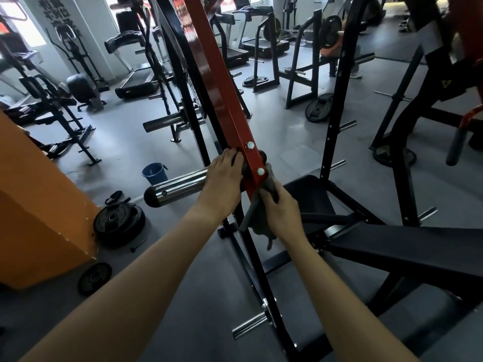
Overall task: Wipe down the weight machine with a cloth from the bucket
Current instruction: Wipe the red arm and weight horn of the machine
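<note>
Both bare forearms reach forward to the weight machine's red lever arm. Left hand lies flat, fingers together, over the chrome plate-loading sleeve where it joins the arm. Right hand is clamped on a grey cloth, pressing it against the arm's lower end. Beyond, a blue bucket stands on the floor.

Red arm of the weight machine: painted metal, glossy, smooth, with two bright steel bolts. Plate sleeve: polished chrome, mirror-like, capped by a matt black end. Upright frame: black painted metal, semi-gloss. Cloth: grey fabric, soft, matt, limp and crumpled. Bench pad: black padded vinyl, dull sheen. Bucket: blue plastic, smooth. Weight plates: black rubber, matt. Floor: grey, matt, smooth.
</note>
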`<state>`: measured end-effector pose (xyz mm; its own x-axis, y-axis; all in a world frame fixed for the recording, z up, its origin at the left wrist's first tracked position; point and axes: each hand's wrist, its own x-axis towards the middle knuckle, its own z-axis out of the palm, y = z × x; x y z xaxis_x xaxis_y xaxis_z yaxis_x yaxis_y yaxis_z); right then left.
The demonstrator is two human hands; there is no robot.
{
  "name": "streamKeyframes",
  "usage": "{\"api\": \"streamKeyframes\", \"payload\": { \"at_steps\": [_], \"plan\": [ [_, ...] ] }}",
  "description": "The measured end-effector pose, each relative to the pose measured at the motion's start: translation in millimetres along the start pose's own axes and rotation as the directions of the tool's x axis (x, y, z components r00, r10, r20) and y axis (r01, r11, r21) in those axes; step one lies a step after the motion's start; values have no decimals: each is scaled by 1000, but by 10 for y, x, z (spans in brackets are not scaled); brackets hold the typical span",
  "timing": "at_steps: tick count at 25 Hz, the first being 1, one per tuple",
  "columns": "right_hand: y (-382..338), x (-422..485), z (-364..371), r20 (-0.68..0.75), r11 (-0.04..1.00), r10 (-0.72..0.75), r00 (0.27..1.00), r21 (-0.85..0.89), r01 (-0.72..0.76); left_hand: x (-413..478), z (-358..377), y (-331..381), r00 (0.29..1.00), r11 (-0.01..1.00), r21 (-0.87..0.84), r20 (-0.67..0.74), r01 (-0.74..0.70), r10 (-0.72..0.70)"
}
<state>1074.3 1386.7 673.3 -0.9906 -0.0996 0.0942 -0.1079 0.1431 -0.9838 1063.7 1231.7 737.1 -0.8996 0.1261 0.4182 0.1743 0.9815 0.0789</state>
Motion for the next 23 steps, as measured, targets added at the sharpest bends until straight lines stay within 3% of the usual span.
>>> {"api": "streamKeyframes", "payload": {
  "at_steps": [6,11,16,20,23],
  "plan": [
    [190,-35,-171,-15,952,144,990,-273,-142,-17,-5,14,1000,1000,11,8,-1,0],
    [-49,157,-1,-53,984,-26,998,-176,16,-6,23,4,1000,1000,25,-4,7,-7],
    [275,-145,38,-159,980,8,987,-196,-39,-11,56,1,1000,1000,29,-17,1,-1],
    [-31,159,36,-126,962,-72,989,-272,35,2,54,2,1000,999,45,-26,2,0],
    [-97,199,100,-83,966,-160,984,-218,138,-4,28,21,1000,1000,23,-24,1,0]
  ]
}}
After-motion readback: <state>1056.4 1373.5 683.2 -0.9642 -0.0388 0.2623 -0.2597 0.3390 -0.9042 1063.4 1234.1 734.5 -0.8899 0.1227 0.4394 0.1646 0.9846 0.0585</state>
